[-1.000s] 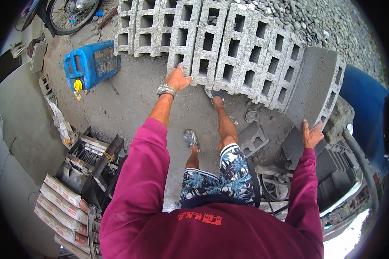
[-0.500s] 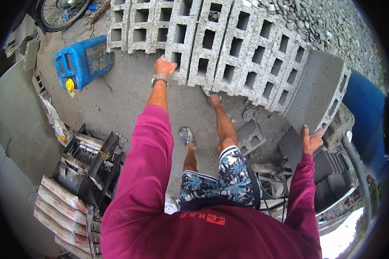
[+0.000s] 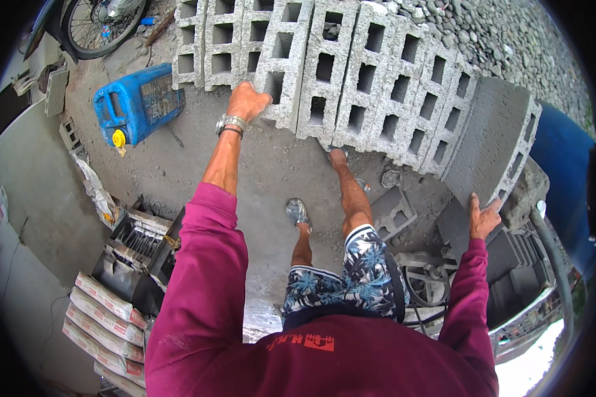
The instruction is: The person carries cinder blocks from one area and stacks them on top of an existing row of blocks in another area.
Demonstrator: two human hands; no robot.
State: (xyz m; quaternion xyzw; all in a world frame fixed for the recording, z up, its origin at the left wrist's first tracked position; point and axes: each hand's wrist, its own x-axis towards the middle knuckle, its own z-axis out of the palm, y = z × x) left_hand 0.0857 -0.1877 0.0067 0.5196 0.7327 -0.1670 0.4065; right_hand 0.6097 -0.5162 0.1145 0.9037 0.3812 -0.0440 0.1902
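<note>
I see a magenta long-sleeved shirt, blue floral shorts, grey sandals, and a silver wristwatch (image 3: pixel 230 123) on my left wrist.

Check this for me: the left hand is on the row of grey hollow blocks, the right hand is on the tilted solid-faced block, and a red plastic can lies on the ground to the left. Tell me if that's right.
One thing is wrong: the plastic can is blue with a yellow cap, not red, as the head view shows. The rest holds: the left hand is on the row of hollow blocks, and the right hand is on the tilted block.
</note>
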